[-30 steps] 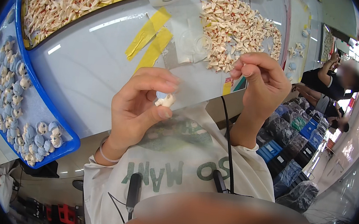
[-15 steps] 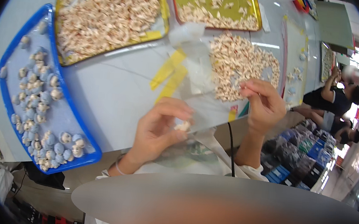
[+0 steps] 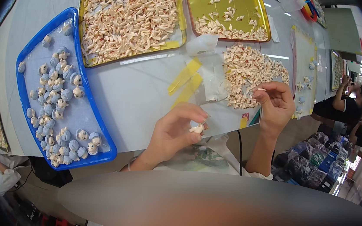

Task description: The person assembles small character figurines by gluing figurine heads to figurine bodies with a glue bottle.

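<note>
My left hand (image 3: 171, 130) is closed, thumb and fingers pinching a small doll head (image 3: 196, 127) of cream and light blue in front of the table edge. To its right, my right hand (image 3: 278, 107) is closed in a pinch on a tiny cream piece (image 3: 260, 89), over the near right side of a loose pile of cream pointed pieces (image 3: 250, 67). A blue tray (image 3: 93, 106) at the left holds many similar doll heads (image 3: 57, 90) with light blue hair and cream faces.
A large yellow-edged tray (image 3: 183, 19) full of cream pieces lies at the back, beside a gold tray (image 3: 200, 3) partly filled with them. Yellow tape strips (image 3: 187, 89) cross the table. At the right are a pale tray (image 3: 302, 55) and bagged goods (image 3: 311, 158); other people sit farther off.
The whole view has shifted slightly, moving the scene rightward in the picture. Light blue now shows on the doll head in my left hand. Both hands keep their pinch.
</note>
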